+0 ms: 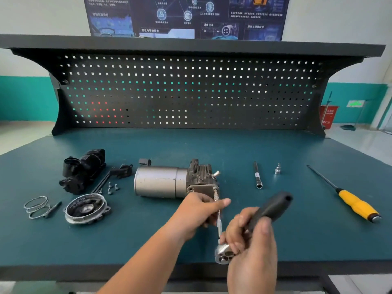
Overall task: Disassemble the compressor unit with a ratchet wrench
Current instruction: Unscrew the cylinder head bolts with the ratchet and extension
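Observation:
The compressor unit (167,181), a silver motor cylinder with a dark finned head, lies on its side mid-bench. A ratchet wrench (269,210) with a black handle and a chrome head (222,254) carries a long extension bar (218,217) whose socket sits on a bolt at the unit's near right corner. My left hand (197,211) pinches the extension bar just below the unit. My right hand (250,240) grips the wrench near its head, handle pointing up and to the right.
Left of the unit lie a black housing (83,169), a bracket with rods (114,176), loose bolts (112,187), a round end cover (87,209) and wire rings (37,206). To the right lie a second extension bar (257,175), a socket adapter (277,169) and a yellow-handled screwdriver (352,201). A pegboard (186,92) backs the bench.

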The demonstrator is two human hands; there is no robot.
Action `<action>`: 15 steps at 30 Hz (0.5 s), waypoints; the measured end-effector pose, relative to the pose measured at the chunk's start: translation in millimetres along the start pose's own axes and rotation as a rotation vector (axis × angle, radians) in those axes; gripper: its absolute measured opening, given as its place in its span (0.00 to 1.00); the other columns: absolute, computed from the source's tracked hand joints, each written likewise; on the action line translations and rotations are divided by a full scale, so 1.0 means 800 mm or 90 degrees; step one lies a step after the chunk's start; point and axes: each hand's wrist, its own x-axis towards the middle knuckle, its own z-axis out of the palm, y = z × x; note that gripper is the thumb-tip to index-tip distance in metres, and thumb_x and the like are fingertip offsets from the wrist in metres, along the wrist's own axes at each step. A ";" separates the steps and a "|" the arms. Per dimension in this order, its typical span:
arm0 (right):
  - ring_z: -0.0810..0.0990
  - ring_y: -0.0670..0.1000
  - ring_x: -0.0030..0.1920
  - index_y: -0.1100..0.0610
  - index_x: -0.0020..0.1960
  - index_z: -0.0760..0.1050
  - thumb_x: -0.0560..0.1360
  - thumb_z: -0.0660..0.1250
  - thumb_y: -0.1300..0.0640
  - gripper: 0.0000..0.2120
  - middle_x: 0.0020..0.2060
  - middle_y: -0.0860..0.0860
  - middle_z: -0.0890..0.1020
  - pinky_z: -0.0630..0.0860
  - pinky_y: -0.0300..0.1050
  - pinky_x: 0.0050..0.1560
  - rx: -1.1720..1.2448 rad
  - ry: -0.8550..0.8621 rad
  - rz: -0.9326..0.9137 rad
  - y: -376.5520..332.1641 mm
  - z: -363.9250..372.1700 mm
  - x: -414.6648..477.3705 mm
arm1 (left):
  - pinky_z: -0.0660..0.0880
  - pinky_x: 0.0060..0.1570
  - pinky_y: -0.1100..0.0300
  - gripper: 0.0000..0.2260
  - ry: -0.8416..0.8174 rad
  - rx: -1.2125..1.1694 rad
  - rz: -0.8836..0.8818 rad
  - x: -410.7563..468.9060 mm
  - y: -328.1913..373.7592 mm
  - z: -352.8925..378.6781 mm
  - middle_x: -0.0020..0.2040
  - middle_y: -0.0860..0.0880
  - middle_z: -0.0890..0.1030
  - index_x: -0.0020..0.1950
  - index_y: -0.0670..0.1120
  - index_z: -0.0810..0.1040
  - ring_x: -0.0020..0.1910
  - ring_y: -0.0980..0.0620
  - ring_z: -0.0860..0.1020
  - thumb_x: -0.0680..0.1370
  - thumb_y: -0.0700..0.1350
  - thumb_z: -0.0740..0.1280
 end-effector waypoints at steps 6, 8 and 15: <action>0.73 0.38 0.32 0.40 0.52 0.72 0.69 0.58 0.35 0.16 0.31 0.39 0.76 0.67 0.37 0.33 -0.527 -0.389 -0.129 0.013 -0.012 0.009 | 0.60 0.19 0.70 0.16 -0.042 -0.084 -0.051 0.009 -0.005 0.006 0.16 0.55 0.67 0.29 0.45 0.75 0.16 0.61 0.63 0.77 0.45 0.65; 0.72 0.39 0.31 0.47 0.50 0.74 0.69 0.60 0.36 0.18 0.29 0.39 0.75 0.67 0.38 0.34 -0.456 -0.342 -0.091 0.018 0.000 0.005 | 0.61 0.19 0.70 0.16 -0.025 -0.137 -0.060 0.010 -0.008 0.008 0.17 0.53 0.68 0.28 0.44 0.75 0.16 0.60 0.65 0.76 0.44 0.65; 0.51 0.49 0.24 0.51 0.26 0.69 0.56 0.66 0.33 0.21 0.23 0.51 0.52 0.62 0.29 0.26 0.174 0.275 -0.014 0.011 -0.004 -0.004 | 0.62 0.18 0.69 0.13 -0.062 -0.301 -0.082 0.008 -0.018 0.014 0.23 0.50 0.71 0.30 0.44 0.76 0.18 0.59 0.65 0.73 0.46 0.66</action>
